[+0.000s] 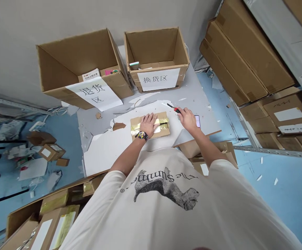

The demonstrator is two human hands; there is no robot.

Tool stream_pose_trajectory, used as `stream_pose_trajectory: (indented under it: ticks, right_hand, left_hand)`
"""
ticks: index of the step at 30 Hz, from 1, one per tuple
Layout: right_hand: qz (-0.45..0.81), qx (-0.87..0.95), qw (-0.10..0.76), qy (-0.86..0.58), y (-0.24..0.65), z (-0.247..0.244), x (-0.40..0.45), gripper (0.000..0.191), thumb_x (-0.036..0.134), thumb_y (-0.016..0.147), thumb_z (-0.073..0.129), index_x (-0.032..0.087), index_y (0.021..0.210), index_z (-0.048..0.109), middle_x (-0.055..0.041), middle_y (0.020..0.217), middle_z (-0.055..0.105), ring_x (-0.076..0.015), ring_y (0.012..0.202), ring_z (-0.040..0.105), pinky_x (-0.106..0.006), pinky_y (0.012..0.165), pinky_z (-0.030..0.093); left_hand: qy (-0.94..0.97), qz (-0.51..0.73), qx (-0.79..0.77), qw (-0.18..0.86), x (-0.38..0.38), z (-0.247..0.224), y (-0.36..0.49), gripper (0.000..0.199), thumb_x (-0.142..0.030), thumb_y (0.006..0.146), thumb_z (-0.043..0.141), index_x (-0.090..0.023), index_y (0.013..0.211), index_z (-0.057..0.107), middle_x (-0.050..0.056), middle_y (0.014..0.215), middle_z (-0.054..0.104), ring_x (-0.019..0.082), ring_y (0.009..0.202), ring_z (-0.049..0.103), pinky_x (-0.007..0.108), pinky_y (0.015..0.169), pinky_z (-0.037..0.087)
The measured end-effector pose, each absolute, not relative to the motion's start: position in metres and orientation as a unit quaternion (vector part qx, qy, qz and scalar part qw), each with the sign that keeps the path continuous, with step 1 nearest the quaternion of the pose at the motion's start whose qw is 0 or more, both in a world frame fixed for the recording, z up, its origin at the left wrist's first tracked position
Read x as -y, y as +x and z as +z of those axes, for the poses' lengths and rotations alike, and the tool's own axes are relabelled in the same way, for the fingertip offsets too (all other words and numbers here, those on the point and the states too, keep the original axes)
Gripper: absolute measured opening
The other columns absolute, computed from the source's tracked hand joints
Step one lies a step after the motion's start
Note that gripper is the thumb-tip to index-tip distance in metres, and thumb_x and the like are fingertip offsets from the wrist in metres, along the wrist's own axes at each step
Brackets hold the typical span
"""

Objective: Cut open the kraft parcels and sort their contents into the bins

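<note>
A small cardboard box (164, 130) with yellowish tape and a white label lies on the table in front of me. My left hand (148, 124) rests flat on top of it, fingers stretched out, a watch on the wrist. To the right of the box, my right hand (188, 119) is closed round a red and black utility knife (176, 109). Its blade end points up and left, away from the box and above the white sheet. Partly behind the right hand lies a phone (198, 121) with its screen lit.
Two large open cartons stand at the back: a left carton (122, 83) and a right carton (184, 72), both with paper signs. The worn table (98, 156) has torn patches. Cartons fill the shelf (270, 150) at right. A bin of parcels (59, 215) is lower left.
</note>
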State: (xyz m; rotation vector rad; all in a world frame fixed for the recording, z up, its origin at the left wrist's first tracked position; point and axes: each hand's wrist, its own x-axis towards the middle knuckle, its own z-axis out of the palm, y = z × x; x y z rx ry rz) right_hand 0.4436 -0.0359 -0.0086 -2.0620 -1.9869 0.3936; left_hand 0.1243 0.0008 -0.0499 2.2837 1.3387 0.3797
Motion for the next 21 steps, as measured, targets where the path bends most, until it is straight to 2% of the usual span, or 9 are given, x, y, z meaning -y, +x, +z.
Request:
stream_pose_trajectory:
  ticks: [3,6,8,10,13,16,19,21]
  right_hand:
    - [0.213,0.611,0.256,-0.718,0.435,-0.020,0.036,0.062,0.046,0.119,0.042,0.020,0.167,0.071,-0.0202,0.136,0.075,-0.0371,0.121,0.071,-0.052,0.105,0.065]
    - [0.351,0.486,0.371,-0.709,0.414,-0.033,0.041,0.064,0.055,0.111,0.050,0.021,0.160,0.074,-0.0124,0.123,0.076,-0.0276,0.100,0.074,-0.046,0.091,0.071]
    - [0.428,0.410,0.421,-0.687,0.393,-0.037,0.045,0.069,0.060,0.104,0.060,0.022,0.159,0.075,-0.0080,0.117,0.074,-0.0229,0.090,0.073,-0.043,0.084,0.072]
    - [0.462,0.379,0.455,-0.660,0.371,-0.036,0.048,0.073,0.062,0.097,0.070,0.023,0.158,0.075,-0.0061,0.115,0.074,-0.0217,0.088,0.074,-0.042,0.085,0.072]
    - [0.462,0.402,0.480,-0.628,0.339,-0.027,0.051,0.076,0.064,0.092,0.082,0.024,0.156,0.077,-0.0067,0.116,0.079,-0.0247,0.097,0.077,-0.044,0.094,0.073]
    - [0.464,0.444,0.476,-0.601,0.311,-0.017,0.053,0.074,0.071,0.098,0.081,0.025,0.156,0.077,-0.0099,0.122,0.085,-0.0288,0.113,0.081,-0.047,0.108,0.070]
    - [0.475,0.473,0.458,-0.584,0.292,-0.011,0.057,0.068,0.073,0.108,0.068,0.026,0.156,0.078,-0.0122,0.128,0.087,-0.0310,0.121,0.083,-0.050,0.113,0.068]
    - [0.457,0.501,0.441,-0.588,0.287,-0.009,0.059,0.063,0.069,0.112,0.063,0.026,0.155,0.078,-0.0128,0.130,0.088,-0.0311,0.123,0.083,-0.050,0.114,0.068]
  left_hand:
    - [0.837,0.130,-0.467,0.253,-0.003,-0.053,0.121,0.079,-0.065,0.115,0.059,-0.021,0.181,0.060,0.020,0.191,0.048,0.046,0.180,0.040,0.068,0.150,0.013]
    - [0.829,0.142,-0.455,0.292,-0.006,-0.051,0.116,0.077,-0.066,0.116,0.057,-0.021,0.178,0.063,0.019,0.192,0.046,0.046,0.182,0.036,0.072,0.150,0.013]
    - [0.808,0.180,-0.454,0.329,-0.005,-0.046,0.116,0.071,-0.065,0.117,0.054,-0.022,0.172,0.069,0.019,0.188,0.053,0.044,0.181,0.039,0.070,0.150,0.019]
    - [0.771,0.237,-0.450,0.383,0.002,-0.040,0.118,0.070,-0.069,0.117,0.057,-0.022,0.166,0.073,0.019,0.180,0.063,0.041,0.174,0.050,0.066,0.148,0.031]
    - [0.667,0.315,-0.447,0.506,0.016,-0.031,0.124,0.076,-0.078,0.111,0.065,-0.021,0.161,0.075,0.020,0.164,0.075,0.040,0.158,0.068,0.061,0.137,0.050]
    - [0.536,0.362,-0.454,0.613,0.029,-0.022,0.127,0.077,-0.082,0.107,0.069,-0.022,0.154,0.078,0.019,0.149,0.082,0.039,0.149,0.074,0.060,0.126,0.062]
    - [0.425,0.384,-0.481,0.664,0.035,-0.014,0.121,0.067,-0.075,0.104,0.074,-0.024,0.148,0.077,0.014,0.137,0.086,0.036,0.133,0.081,0.057,0.113,0.070]
    - [0.360,0.390,-0.506,0.680,0.037,-0.010,0.111,0.063,-0.066,0.100,0.080,-0.024,0.146,0.075,0.013,0.128,0.088,0.034,0.118,0.085,0.054,0.103,0.073]
